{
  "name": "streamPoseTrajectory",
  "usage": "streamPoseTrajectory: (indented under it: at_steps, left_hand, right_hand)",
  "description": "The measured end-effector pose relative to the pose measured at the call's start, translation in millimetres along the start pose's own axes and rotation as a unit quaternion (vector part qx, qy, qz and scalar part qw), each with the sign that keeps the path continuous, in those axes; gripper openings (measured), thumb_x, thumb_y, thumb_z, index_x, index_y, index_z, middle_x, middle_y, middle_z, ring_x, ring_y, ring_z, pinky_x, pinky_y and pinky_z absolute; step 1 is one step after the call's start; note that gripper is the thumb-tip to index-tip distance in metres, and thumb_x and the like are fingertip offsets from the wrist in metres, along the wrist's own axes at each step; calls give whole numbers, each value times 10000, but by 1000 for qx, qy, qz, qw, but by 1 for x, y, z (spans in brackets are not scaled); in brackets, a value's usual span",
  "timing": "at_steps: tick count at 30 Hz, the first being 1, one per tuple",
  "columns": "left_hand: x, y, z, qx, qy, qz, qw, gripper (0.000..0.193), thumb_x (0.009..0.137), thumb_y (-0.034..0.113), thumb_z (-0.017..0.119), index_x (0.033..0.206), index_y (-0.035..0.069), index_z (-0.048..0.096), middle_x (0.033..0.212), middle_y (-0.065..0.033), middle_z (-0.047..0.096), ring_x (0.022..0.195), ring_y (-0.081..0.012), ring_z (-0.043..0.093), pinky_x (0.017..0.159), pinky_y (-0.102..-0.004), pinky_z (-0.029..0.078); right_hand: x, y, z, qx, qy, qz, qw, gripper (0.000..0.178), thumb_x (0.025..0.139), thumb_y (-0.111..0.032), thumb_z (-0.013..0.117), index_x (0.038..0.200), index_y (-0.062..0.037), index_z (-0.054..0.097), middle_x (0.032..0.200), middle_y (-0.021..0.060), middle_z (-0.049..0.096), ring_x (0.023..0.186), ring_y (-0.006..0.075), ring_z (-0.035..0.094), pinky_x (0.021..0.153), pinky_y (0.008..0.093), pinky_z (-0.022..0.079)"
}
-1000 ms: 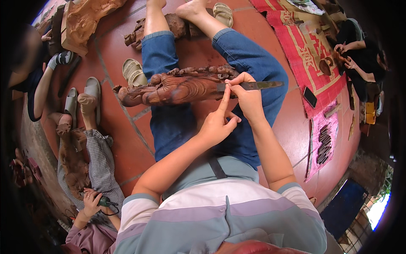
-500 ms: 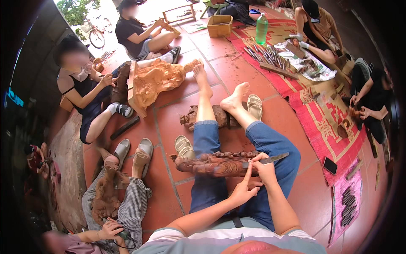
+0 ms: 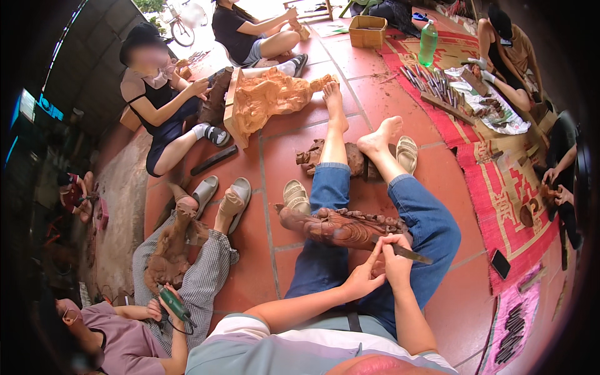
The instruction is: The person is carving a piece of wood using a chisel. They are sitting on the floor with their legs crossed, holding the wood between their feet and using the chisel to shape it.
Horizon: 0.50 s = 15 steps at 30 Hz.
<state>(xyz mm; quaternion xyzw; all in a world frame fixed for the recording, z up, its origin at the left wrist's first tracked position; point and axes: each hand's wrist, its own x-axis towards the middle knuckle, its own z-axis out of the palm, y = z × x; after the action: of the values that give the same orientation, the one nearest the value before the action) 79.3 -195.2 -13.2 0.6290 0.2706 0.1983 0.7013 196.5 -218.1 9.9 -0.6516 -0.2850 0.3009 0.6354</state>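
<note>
A dark reddish-brown wood carving [image 3: 340, 228] with flowing grooves lies across my thighs, its narrower end toward the left. My right hand [image 3: 397, 257] is closed round a flat carving chisel [image 3: 414, 255], whose dark shank sticks out to the right over my knee. The chisel's tip is at the carving's near right side, mostly hidden by fingers. My left hand [image 3: 364, 280] meets the right one, with its index finger stretched out to the chisel's tip end. Its other fingers are partly bent and grip nothing that I can see.
Another dark wood piece [image 3: 359, 161] lies beneath my legs, between beige sandals [image 3: 295, 195]. Ahead left lies a large orange-brown carving [image 3: 275, 103]. A person at left holds a green power tool [image 3: 175, 304]. Several chisels [image 3: 437, 87] lie on a red mat [image 3: 462, 156]; a phone [image 3: 500, 264] is near its edge.
The view has swung left, so the scene sits further right and more of the person at left shows. The chisel's outer end has dropped, and my hands stay together at the carving.
</note>
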Motion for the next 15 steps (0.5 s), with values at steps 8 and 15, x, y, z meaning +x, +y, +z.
streamPoseTrajectory:
  at_steps: [8, 15]
  left_hand:
    - [-5, -14, -1, 63, -20, 0, 998, 843, 866, 51, 572, 1532, 137, 62, 893, -143, 685, 761, -215, 676, 722, -315, 527]
    - [1, -20, 5, 99, -43, -16, 994, 898, 838, 50, 587, 1531, 161, 26, 771, -138, 655, 621, -188, 632, 638, -310, 518]
  right_hand:
    - [-10, -8, -13, -154, 7, -54, 987, 103, 777, 20, 556, 798, -1, 655, 867, 147, 680, 1010, 313, 643, 955, 390, 459]
    - [-11, 9, -16, -128, 18, -66, 989, 89, 864, 14, 593, 778, -1, 576, 799, 102, 591, 868, 196, 617, 942, 340, 445]
